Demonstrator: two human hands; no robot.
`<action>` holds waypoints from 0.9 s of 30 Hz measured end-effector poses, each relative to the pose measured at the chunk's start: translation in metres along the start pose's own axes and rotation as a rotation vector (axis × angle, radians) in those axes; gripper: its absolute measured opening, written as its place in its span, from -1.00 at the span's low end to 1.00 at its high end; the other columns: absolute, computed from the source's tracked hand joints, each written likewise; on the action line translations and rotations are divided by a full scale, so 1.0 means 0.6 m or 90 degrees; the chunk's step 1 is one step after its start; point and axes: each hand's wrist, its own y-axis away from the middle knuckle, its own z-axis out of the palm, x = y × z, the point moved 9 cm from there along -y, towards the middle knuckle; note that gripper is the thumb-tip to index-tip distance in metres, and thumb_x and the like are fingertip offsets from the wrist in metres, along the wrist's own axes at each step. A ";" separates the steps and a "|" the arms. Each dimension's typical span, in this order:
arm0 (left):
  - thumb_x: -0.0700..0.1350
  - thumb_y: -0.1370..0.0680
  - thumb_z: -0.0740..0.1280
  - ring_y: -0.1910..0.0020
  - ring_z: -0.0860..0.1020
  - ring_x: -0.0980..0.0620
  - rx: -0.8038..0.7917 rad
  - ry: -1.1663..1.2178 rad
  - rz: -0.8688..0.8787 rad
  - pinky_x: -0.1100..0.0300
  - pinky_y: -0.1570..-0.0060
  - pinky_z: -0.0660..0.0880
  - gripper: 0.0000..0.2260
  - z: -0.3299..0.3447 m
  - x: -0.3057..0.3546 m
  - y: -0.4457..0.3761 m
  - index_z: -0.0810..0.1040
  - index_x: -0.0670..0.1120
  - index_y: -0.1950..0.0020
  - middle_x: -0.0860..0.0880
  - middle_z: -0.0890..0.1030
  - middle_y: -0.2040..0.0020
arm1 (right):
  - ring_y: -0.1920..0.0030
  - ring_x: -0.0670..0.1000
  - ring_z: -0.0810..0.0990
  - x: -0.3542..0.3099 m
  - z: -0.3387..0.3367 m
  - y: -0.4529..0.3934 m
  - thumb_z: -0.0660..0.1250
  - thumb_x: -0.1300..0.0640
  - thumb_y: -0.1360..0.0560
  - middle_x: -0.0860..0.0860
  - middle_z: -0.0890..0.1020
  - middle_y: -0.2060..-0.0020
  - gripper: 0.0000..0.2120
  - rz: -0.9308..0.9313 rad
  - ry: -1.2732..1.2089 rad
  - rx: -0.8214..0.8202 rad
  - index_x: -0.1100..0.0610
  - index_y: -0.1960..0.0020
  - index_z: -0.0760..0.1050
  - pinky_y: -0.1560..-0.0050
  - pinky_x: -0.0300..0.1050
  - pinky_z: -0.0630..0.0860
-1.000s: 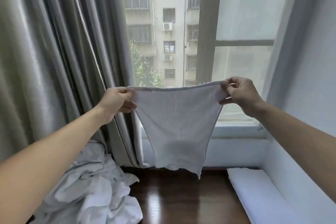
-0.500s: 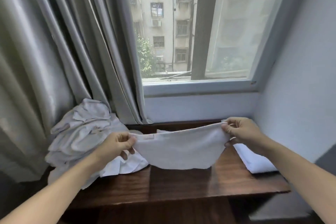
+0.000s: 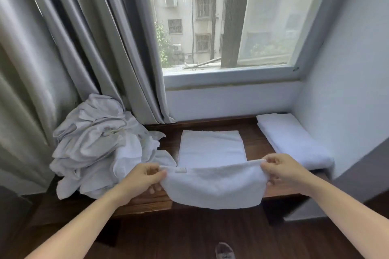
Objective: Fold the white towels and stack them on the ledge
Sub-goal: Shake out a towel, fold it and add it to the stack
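Note:
A white towel [image 3: 212, 185] is stretched between my hands over the front of the dark wooden ledge [image 3: 254, 139]. Its far part lies flat on the ledge and its near part hangs over the front edge. My left hand [image 3: 143, 181] pinches the towel's left corner, beside a small label. My right hand [image 3: 284, 172] pinches the right corner. A stack of folded white towels [image 3: 292, 139] lies at the ledge's right end against the wall. A heap of crumpled white towels [image 3: 99, 145] sits at the left end.
Grey curtains [image 3: 84, 38] hang behind the heap on the left. The window [image 3: 231, 17] and its white sill stand behind the ledge, a pale wall on the right. A shoe [image 3: 224, 250] shows on the dark floor below.
Both hands brought the towel down from in front of the window to the ledge. Its lower part now lies flat on the wood. The camera tilted downward.

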 end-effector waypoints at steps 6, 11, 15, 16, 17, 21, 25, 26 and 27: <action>-0.11 -0.63 0.39 0.28 0.58 0.09 0.100 0.036 0.050 0.19 0.31 0.47 -0.90 -0.025 0.053 -0.117 0.68 -0.09 -0.03 0.04 0.66 0.25 | 0.22 0.03 0.63 -0.037 -0.035 -0.104 0.40 0.16 -0.61 0.11 0.66 0.20 -0.85 -0.057 -0.003 0.107 0.24 0.03 0.65 0.22 -0.03 0.61; -0.15 -0.64 0.37 0.32 0.53 0.16 0.170 0.047 0.047 0.28 0.34 0.42 -0.86 -0.039 0.067 -0.256 0.64 -0.10 0.10 0.10 0.60 0.31 | 0.23 0.00 0.61 -0.058 -0.061 -0.233 0.38 0.21 -0.61 0.09 0.66 0.19 -0.89 -0.057 -0.009 0.157 0.20 0.08 0.63 0.29 -0.10 0.59; -0.14 -0.62 0.38 0.27 0.52 0.16 0.209 0.004 -0.001 0.21 0.25 0.45 -0.88 -0.042 0.045 -0.389 0.65 -0.16 0.06 0.04 0.61 0.23 | 0.23 -0.03 0.59 -0.045 -0.073 -0.357 0.36 0.21 -0.62 0.07 0.64 0.17 -0.89 -0.012 0.011 0.160 0.21 0.04 0.61 0.44 -0.24 0.56; -0.17 -0.62 0.38 0.29 0.51 0.19 0.210 0.001 -0.011 0.21 0.25 0.45 -0.88 -0.038 0.036 -0.422 0.64 -0.18 0.08 0.03 0.60 0.23 | 0.24 -0.05 0.58 -0.038 -0.074 -0.389 0.35 0.21 -0.63 0.05 0.63 0.18 -0.89 0.001 0.016 0.161 0.21 0.04 0.61 0.45 -0.24 0.56; -0.20 -0.62 0.38 0.31 0.49 0.19 0.211 0.000 -0.025 0.23 0.27 0.43 -0.87 -0.034 0.025 -0.453 0.62 -0.20 0.11 0.01 0.59 0.25 | 0.25 -0.06 0.57 -0.027 -0.074 -0.421 0.35 0.20 -0.63 0.04 0.62 0.19 -0.89 0.018 0.024 0.162 0.20 0.04 0.61 0.44 -0.23 0.57; -0.13 -0.63 0.37 0.26 0.51 0.05 0.182 -0.035 -0.117 0.31 0.32 0.40 -0.80 -0.003 -0.045 -0.556 0.63 -0.20 0.13 -0.02 0.59 0.27 | 0.16 0.02 0.62 0.034 -0.058 -0.535 0.34 0.15 -0.64 0.08 0.63 0.13 -0.87 0.107 0.056 0.142 0.13 0.07 0.58 0.41 -0.16 0.60; 0.00 -0.63 0.31 0.14 0.60 -0.09 0.157 -0.075 -0.216 0.14 0.20 0.43 -0.75 0.026 -0.106 -0.611 0.65 -0.15 0.04 -0.13 0.66 0.12 | 0.05 0.09 0.61 0.087 -0.042 -0.601 0.34 0.12 -0.61 0.13 0.65 0.05 -0.86 0.158 0.130 0.159 0.18 -0.04 0.61 0.04 0.02 0.61; -0.03 -0.64 0.30 0.20 0.56 -0.02 0.171 -0.084 -0.235 0.16 0.25 0.41 -0.78 0.028 -0.112 -0.616 0.63 -0.15 0.03 -0.10 0.64 0.13 | 0.04 0.08 0.59 0.089 -0.040 -0.608 0.34 0.12 -0.62 0.13 0.65 0.02 -0.85 0.156 0.151 0.171 0.19 -0.07 0.60 0.04 -0.02 0.54; -0.06 -0.64 0.29 0.26 0.51 0.01 0.193 -0.085 -0.240 0.18 0.31 0.37 -0.80 0.030 -0.115 -0.621 0.62 -0.14 0.06 -0.06 0.60 0.19 | 0.03 0.09 0.57 0.090 -0.038 -0.615 0.33 0.12 -0.62 0.13 0.64 -0.02 -0.84 0.153 0.166 0.187 0.19 -0.11 0.60 0.03 -0.04 0.50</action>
